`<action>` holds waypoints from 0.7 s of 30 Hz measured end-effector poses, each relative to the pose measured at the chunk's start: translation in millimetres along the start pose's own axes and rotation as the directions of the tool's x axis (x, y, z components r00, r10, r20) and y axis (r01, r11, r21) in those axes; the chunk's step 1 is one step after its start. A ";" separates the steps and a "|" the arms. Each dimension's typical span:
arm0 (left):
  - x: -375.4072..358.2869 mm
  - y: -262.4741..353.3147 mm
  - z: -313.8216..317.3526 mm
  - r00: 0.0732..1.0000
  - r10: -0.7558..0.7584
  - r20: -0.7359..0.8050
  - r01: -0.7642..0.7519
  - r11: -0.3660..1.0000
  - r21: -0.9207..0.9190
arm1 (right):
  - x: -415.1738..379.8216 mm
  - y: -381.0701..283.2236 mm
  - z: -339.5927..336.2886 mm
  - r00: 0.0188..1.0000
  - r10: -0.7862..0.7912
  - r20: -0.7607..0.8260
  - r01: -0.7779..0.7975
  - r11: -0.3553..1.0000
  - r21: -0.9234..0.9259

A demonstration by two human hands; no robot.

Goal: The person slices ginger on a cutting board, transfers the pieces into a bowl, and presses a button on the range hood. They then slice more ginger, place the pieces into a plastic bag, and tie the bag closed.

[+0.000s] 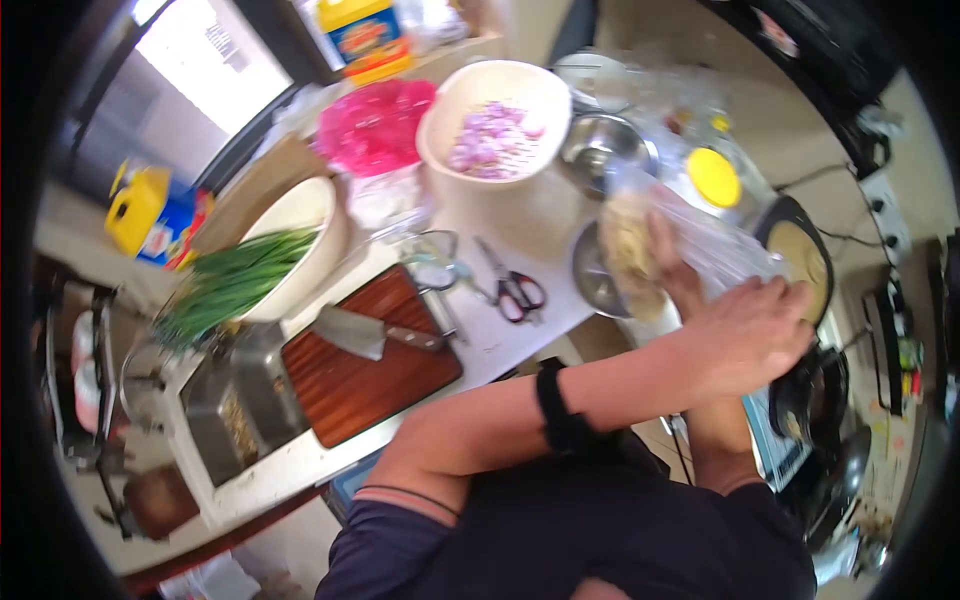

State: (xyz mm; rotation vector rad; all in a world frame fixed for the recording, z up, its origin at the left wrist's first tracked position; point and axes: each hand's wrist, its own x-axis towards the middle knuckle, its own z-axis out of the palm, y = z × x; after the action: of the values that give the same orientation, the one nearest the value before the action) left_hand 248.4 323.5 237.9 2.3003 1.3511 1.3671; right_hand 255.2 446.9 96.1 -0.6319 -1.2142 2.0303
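A clear plastic bag [720, 240] with pale tan contents, whose kind I cannot make out, is between my hands above the right end of the white counter. My left hand [755, 335] reaches across to the right, its fingers closed on the bag's gathered end. Crossing beneath that forearm, my right hand [675, 265] grips the bag beside its filled part. Partly behind the bag is a metal bowl [590, 270], with another metal bowl [605, 150] farther back. A yellow-lidded jar [713, 178] stands close by.
Scissors [518, 295] lie on the counter. A cleaver [365, 332] rests on a brown cutting board [350, 400] beside the sink [270, 365]. Behind are a white basin [435, 140] of chopped purple onion, a pink bag [375, 125] and a basin [325, 250] of green onions. A pan [822, 250] sits right.
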 end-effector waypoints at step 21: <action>-130.8 -139.7 -73.0 0.615 -0.786 0.070 0.712 0.514 -0.479 | -34.8 -48.9 54.9 0.984 0.069 0.162 -0.094 0.984 0.153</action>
State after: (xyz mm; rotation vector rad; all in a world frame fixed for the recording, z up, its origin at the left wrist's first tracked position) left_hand 82.1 284.9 124.8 1.0511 1.5585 1.3358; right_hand 254.5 406.0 166.5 -0.4587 -1.1136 2.2559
